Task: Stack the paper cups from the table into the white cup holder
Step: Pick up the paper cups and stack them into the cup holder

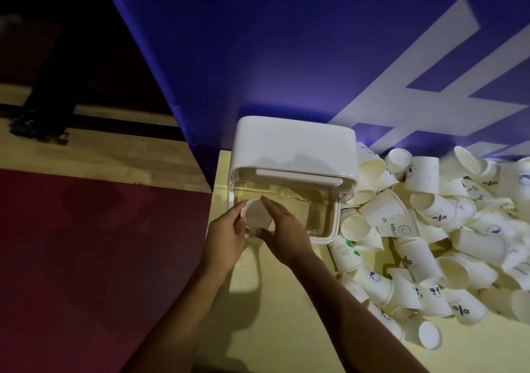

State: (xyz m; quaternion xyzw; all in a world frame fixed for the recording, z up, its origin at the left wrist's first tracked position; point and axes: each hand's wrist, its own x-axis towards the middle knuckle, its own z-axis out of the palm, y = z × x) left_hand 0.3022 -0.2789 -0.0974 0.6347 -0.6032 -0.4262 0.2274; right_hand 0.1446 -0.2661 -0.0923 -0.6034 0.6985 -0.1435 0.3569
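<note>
Here, the left hand (226,237) and right hand (284,229) together grip one paper cup (256,214) at the white holder's (292,148) near-left front, apparently steadying it for slotting in; loose cups (430,229) crowd the tabletop (272,301), right.

Cup holder (292,154): far left of worktop (286,315), backed against panel (258,42). Paper cups (430,229): heaped on worktop right of holder, touching its side. Single cup (256,214): at holder's near-left corner, between left hand (226,235) and right hand (286,229).
</note>
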